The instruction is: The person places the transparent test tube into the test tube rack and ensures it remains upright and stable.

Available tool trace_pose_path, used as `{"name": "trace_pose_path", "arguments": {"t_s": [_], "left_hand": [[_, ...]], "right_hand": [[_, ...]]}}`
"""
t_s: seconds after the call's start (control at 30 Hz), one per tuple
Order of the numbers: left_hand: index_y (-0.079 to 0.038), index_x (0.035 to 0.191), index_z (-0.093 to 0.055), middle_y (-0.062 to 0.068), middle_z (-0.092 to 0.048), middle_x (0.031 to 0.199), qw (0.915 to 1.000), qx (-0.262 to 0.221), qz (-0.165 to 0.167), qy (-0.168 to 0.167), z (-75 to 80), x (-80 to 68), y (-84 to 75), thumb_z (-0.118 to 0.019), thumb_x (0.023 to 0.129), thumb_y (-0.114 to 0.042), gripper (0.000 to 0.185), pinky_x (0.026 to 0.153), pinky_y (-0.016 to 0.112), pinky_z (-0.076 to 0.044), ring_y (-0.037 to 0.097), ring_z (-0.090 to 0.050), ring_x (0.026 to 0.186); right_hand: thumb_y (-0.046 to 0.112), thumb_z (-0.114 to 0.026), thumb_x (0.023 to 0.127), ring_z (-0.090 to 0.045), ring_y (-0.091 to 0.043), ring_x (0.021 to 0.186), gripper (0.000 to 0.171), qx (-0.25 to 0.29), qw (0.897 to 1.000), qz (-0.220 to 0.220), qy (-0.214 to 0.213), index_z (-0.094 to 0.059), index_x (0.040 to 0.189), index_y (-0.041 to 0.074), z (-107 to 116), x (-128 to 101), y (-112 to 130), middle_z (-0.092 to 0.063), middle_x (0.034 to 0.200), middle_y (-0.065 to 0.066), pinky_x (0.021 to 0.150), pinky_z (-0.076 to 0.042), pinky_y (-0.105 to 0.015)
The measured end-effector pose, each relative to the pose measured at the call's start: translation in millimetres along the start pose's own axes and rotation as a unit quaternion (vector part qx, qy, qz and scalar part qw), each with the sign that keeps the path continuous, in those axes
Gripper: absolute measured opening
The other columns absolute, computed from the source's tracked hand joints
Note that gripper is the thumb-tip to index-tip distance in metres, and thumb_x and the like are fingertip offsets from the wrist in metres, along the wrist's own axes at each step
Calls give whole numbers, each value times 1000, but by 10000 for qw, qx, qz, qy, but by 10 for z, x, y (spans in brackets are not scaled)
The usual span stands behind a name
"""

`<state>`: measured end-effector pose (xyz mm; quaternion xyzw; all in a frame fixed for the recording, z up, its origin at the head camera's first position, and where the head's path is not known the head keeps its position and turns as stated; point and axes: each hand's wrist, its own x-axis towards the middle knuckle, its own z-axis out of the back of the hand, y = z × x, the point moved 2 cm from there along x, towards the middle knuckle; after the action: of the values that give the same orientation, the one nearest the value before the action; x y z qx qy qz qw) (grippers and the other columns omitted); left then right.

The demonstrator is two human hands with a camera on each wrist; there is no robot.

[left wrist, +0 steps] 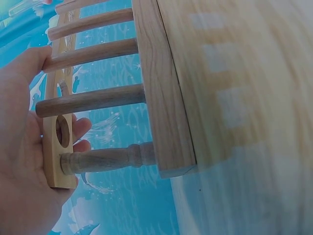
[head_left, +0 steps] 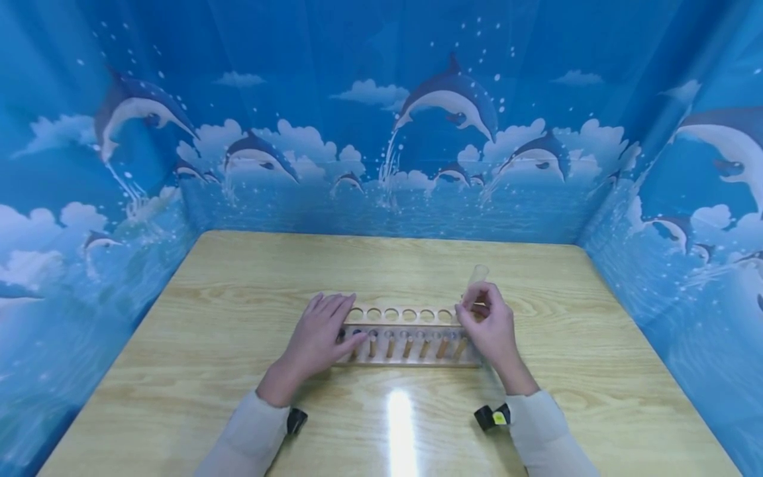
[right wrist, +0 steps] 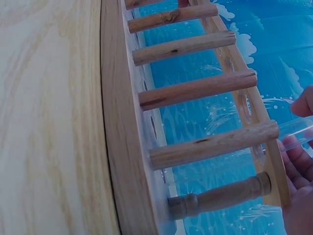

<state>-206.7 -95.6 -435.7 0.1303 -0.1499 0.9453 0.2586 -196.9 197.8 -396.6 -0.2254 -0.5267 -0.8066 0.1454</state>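
- Wooden test-tube rack (head_left: 411, 334): stood on the counter (head_left: 238, 344), long axis running left to right across the person's front. Its top board carried a row of round holes; a row of drying pegs (head_left: 408, 346) stood along the near side.
- Left hand (head_left: 318, 338): lay on the rack's left end, fingers straight and together, pressing on the top board, with the thumb at the near side. In the left wrist view the palm (left wrist: 19, 147) sat against the end of the top board, next to the turned corner post (left wrist: 112, 157).
- Right hand (head_left: 491, 324): stood at the rack's right end, fingers curled and pinching a clear glass test tube (head_left: 475, 278).
- Test tube: held above the rack's right end, tilted, open mouth up and away from the person, lower end down toward the rightmost hole (head_left: 445, 316). In the right wrist view the glass (right wrist: 296, 133) showed just beyond the top board, between the fingertips (right wrist: 298, 164).
- Whether the tube's bottom had entered the hole could not be told; the fingers hid it.
- Nearer hand: the right, which held the tube; the left was at the rack's far end from it.
- Surround: blue dolphin-printed backdrop (head_left: 381, 132) on three sides of the counter.
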Motion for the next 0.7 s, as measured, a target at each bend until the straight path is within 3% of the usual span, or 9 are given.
{"name": "trace_pose_path", "arguments": {"t_s": [0.43,0.7], "left_hand": [[-1,141,-47,17,-54,136,9998,-87,-99,-151,-10,-1,1,-63,89,-51,74,115,54,-23,33,-47,129],[-3,143,-45,15,-54,137,10000,-33,-16,17,-8,6,20,-60,91,-53,74,116,53,-23,32,-47,130]], "right_hand": [[-15,-65,81,-58,-13,82,30,130,9999,70,-15,-51,107,-10,5,7,-6,-56,91,-20,77,-55,-20],[-15,-66,79,-58,-27,88,37,327,9994,62,-40,-48,111,-12,-25,-3,-18,-52,102,-26,80,-55,-22]]}}
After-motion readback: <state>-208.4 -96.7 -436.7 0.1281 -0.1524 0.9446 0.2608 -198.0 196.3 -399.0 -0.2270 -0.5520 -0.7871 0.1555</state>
